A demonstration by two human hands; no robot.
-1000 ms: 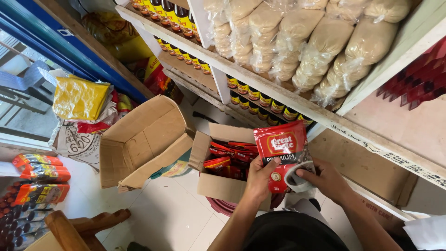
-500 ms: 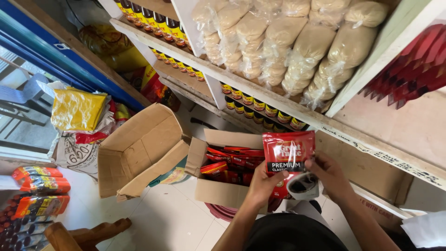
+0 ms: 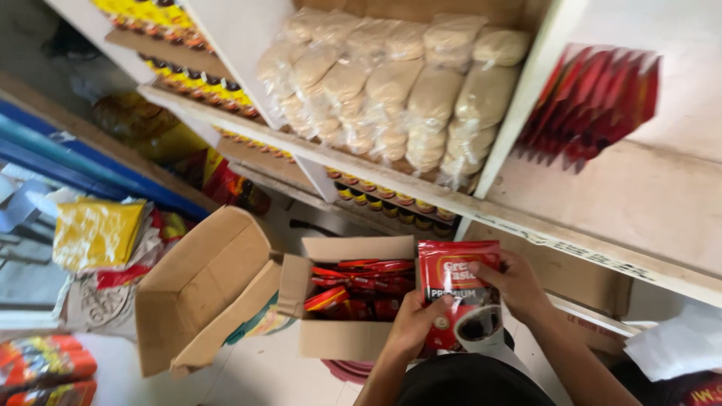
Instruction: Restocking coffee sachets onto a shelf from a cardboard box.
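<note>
Both my hands hold a red coffee packet (image 3: 457, 292) with a cup picture on it. My left hand (image 3: 416, 325) grips its lower left edge and my right hand (image 3: 513, 284) grips its right side. Just left of the packet sits an open cardboard box (image 3: 340, 338) with several more red packets (image 3: 353, 286) lying inside. On the wooden shelf (image 3: 602, 203) up and to the right stands a row of the same red packets (image 3: 594, 105).
An empty open cardboard box (image 3: 203, 293) stands to the left on the white floor. Clear bags of pale grain (image 3: 398, 90) fill the shelf bay above. Rows of small jars (image 3: 383, 199) line lower shelves. Yellow and red bags (image 3: 98, 233) pile at the left.
The camera view has tilted up and right toward the shelf with the red packets. My hands keep holding the packet, now a little lower in view.
</note>
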